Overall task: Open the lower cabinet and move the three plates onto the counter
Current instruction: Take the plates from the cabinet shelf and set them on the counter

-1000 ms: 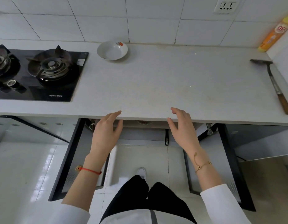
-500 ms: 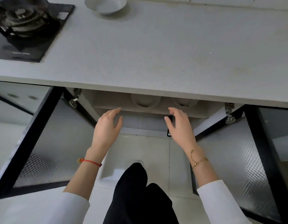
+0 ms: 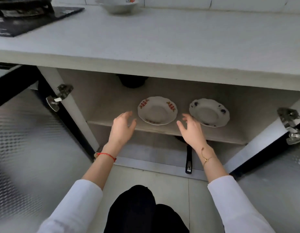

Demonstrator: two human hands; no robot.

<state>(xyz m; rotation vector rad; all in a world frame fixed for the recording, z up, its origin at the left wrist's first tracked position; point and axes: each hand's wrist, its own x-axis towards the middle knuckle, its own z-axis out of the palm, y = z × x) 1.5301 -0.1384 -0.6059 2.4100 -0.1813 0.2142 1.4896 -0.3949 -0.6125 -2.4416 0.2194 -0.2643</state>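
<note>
White glazed ceramic makes up the two scalloped plates visible on the cabinet's upper shelf (image 3: 112,105): one plate with red flower motifs (image 3: 157,110) lies between the two hands and just beyond their fingertips, and one plate with blue flower motifs (image 3: 209,112) lies just beyond and to the outer side of the right hand (image 3: 191,130). Only these two plates can be counted on the shelf; a third white dish, a deeper bowl with a red mark on its rim (image 3: 118,5), stands far above the hands at the back of the pale grey speckled bench (image 3: 162,41). The left hand (image 3: 121,127) hovers at the shelf's front edge with fingers spread and loosely curved, holding nothing and not touching the red plate. The right hand is likewise open and empty, its fingers fanned toward the gap between the two plates. Two cabinet doors with black frames and textured metal panels stand swung wide, one outside each hand (image 3: 28,132) (image 3: 280,182). Below the right wrist, one black pan handle (image 3: 188,161) sticks out from the lower compartment. One dark round object (image 3: 131,80) sits at the back of the shelf, too shadowed to identify.
</note>
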